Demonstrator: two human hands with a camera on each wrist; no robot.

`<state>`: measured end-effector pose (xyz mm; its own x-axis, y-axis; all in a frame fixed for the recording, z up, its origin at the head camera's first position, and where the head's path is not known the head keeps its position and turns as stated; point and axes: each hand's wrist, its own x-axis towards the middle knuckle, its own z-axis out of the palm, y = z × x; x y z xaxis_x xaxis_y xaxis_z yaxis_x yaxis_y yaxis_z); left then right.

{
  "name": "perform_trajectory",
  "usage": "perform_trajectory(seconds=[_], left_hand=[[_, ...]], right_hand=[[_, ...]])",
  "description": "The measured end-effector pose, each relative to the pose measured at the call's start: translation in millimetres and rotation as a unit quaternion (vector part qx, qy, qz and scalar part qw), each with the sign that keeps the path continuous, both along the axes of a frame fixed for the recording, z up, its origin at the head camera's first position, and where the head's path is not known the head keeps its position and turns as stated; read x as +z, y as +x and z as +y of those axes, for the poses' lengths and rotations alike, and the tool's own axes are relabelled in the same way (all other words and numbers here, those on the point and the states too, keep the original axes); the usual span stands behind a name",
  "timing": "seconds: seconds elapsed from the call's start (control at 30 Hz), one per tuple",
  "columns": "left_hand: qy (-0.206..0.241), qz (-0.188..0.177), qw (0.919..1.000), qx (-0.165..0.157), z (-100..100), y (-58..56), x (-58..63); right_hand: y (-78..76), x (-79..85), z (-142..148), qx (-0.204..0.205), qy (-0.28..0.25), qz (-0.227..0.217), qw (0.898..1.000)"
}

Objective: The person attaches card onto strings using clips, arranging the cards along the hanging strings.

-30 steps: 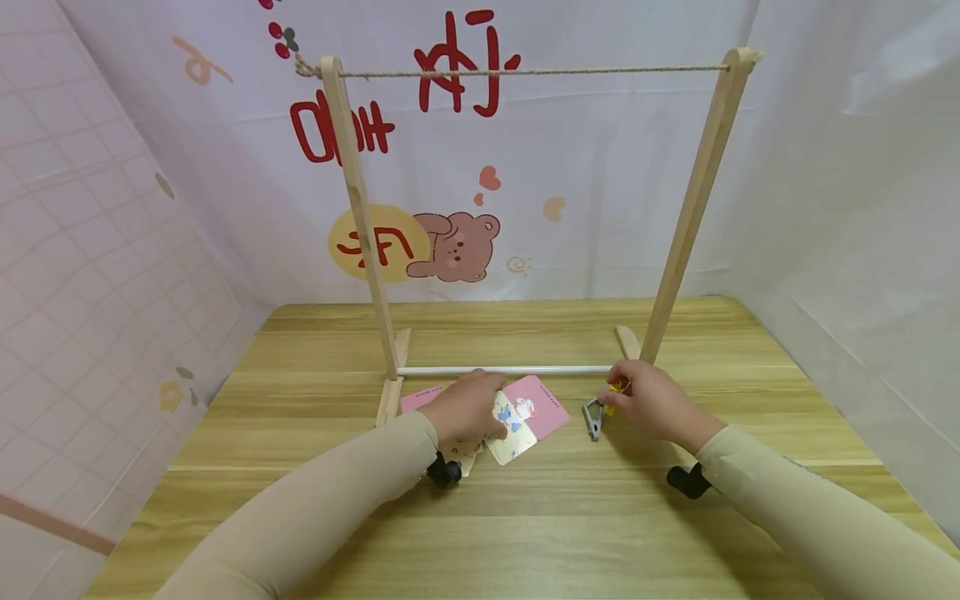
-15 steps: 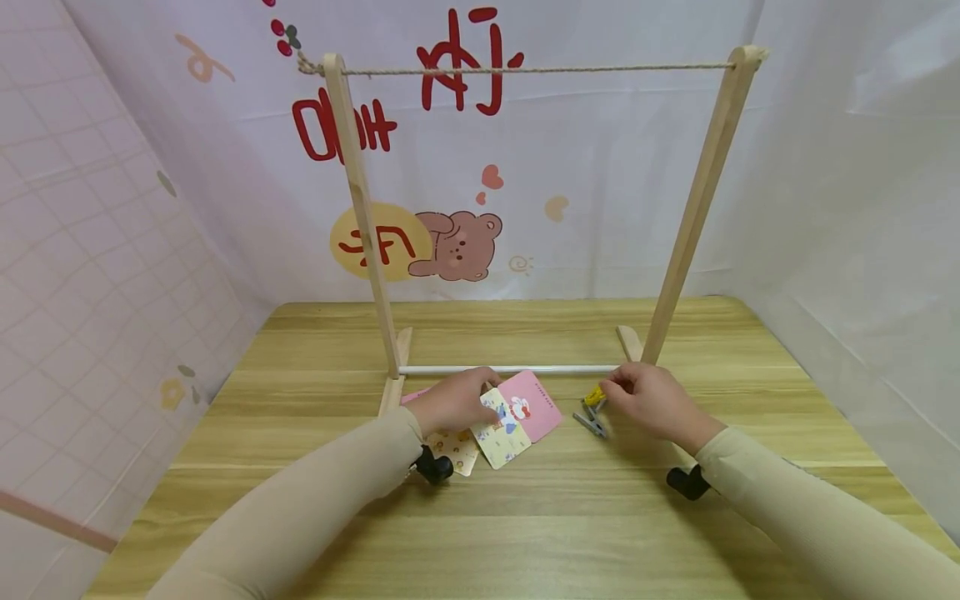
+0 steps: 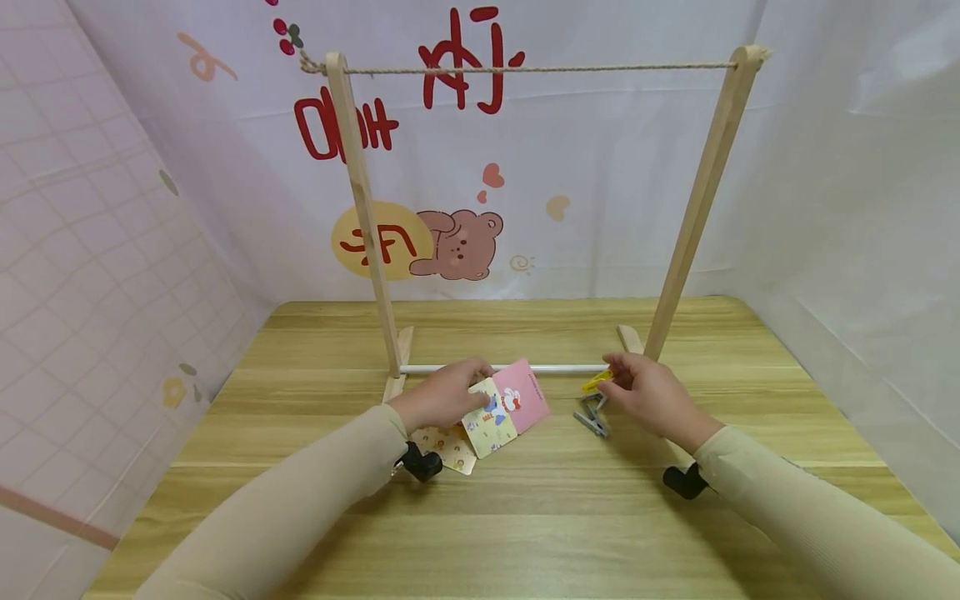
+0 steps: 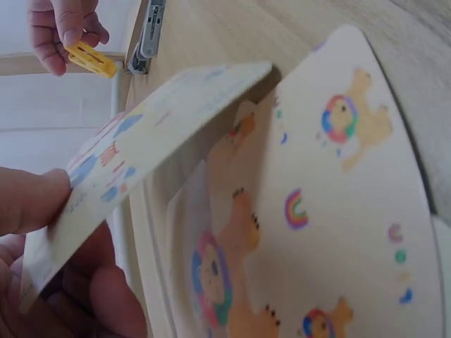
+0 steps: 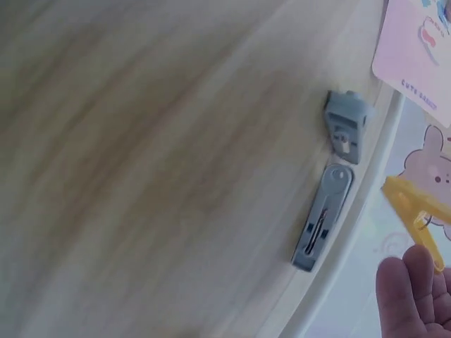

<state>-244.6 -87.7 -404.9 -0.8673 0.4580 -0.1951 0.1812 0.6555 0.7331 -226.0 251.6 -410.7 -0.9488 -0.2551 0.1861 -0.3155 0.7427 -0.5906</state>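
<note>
My left hand (image 3: 448, 393) pinches a pink-and-cream card (image 3: 491, 421) with a rabbit picture, thumb on top. The card is tilted up off the table in the left wrist view. Below it lies a cream card with lions and rainbows (image 4: 352, 190), partly covered by the hand and the held card. A yellow clothespin (image 3: 597, 381) is between the thumb and fingers of my right hand (image 3: 654, 396), held just above the table. Two grey clothespins (image 5: 325, 218) lie close together beneath it, near the frame's white bar.
A wooden frame stands on the table, with a left post (image 3: 360, 192), a right post (image 3: 701, 200) and a rope (image 3: 540, 69) strung between their tops. A white rod (image 3: 555, 368) joins the posts low down. A printed cloth (image 3: 585, 150) hangs behind.
The left hand has moved left and slightly back with the card, lifting it and uncovering more of the lion card. The right hand has raised the yellow clothespin away from the grey ones.
</note>
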Motion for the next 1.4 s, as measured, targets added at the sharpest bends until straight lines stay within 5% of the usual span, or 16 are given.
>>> perform_trajectory(seconds=[0.27,0.57,0.8,1.03,1.23,1.4], left_hand=[[0.028,0.011,0.9991,0.03,-9,0.1,4.9],[0.117,-0.007,0.9924,0.038,-12,0.7,4.9],[0.104,0.034,0.9928,0.049,-12,1.7,6.3],[0.125,0.035,0.9884,0.079,-14,0.2,6.6],[0.112,0.086,0.9844,0.105,-16,-2.1,8.8],[0.141,0.085,0.9795,0.117,-17,-4.5,10.6]], right_hand=[[-1.6,-0.8,-3,0.017,-0.021,0.003,1.0],[0.9,3.7,-8,0.022,-0.049,-0.001,0.999],[2.9,6.2,-11,0.023,-0.063,-0.003,0.998],[4.0,8.4,-13,0.027,-0.072,-0.007,0.997],[4.7,8.0,-14,0.032,-0.078,-0.002,0.996],[5.8,8.1,-14,0.033,-0.082,-0.002,0.996]])
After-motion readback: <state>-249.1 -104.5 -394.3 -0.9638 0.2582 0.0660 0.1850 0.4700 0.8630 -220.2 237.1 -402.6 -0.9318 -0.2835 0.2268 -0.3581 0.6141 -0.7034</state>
